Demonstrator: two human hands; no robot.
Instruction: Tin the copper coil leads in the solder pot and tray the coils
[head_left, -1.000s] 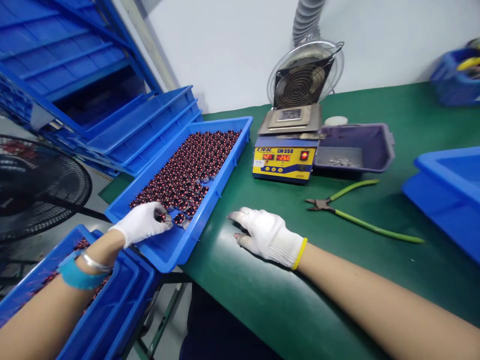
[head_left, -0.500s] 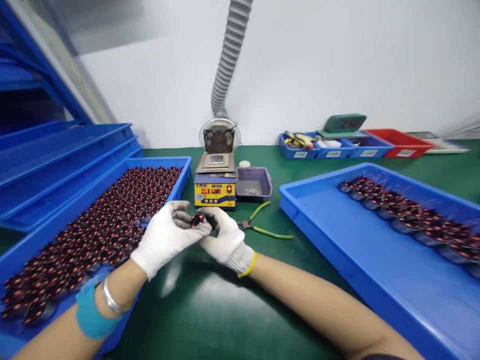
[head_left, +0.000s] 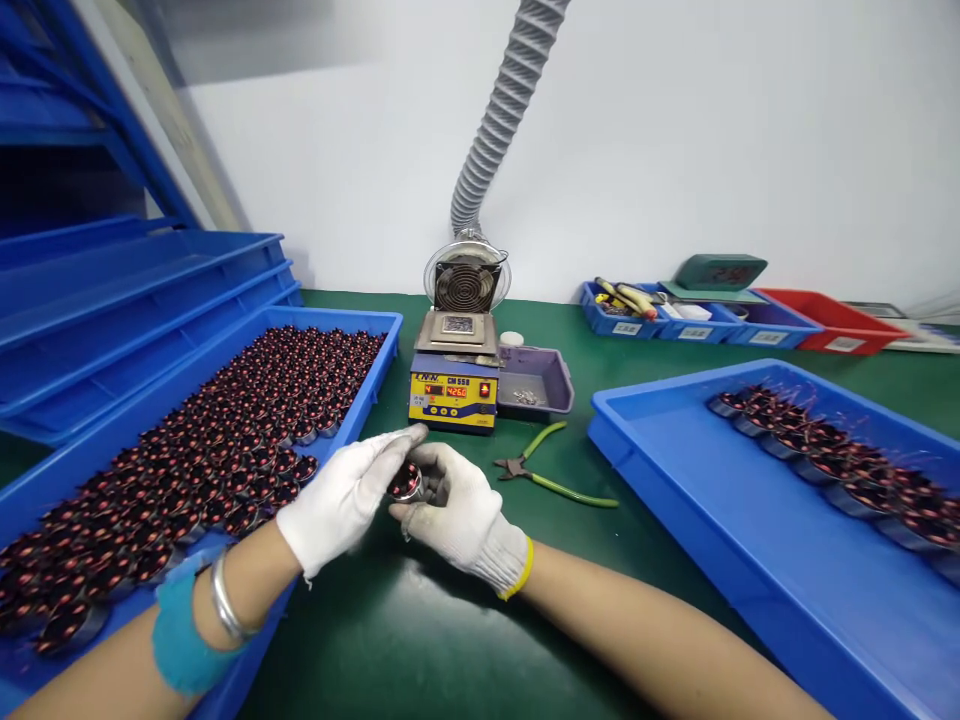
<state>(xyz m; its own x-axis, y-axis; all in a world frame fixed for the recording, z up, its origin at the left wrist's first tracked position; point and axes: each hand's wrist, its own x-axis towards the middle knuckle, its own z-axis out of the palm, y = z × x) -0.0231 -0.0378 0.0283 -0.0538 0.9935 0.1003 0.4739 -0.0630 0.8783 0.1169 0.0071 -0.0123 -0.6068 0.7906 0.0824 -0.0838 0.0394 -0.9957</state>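
My right hand (head_left: 459, 505) gripped a copper-wound core (head_left: 407, 482); my left hand (head_left: 346, 492) touched or hovered, unclear. Work looked unfinished: left tray (head_left: 367, 402) crowded, right tray (head_left: 697, 450) part-filled.

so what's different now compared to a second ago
The left hand has moved right, out of the blue tray, bringing a wound part with it. The right hand, with nothing visible in it before, now grips that part; whether the left has let go is unclear. The view has swung right. The pliers and yellow-fronted unit stayed put.
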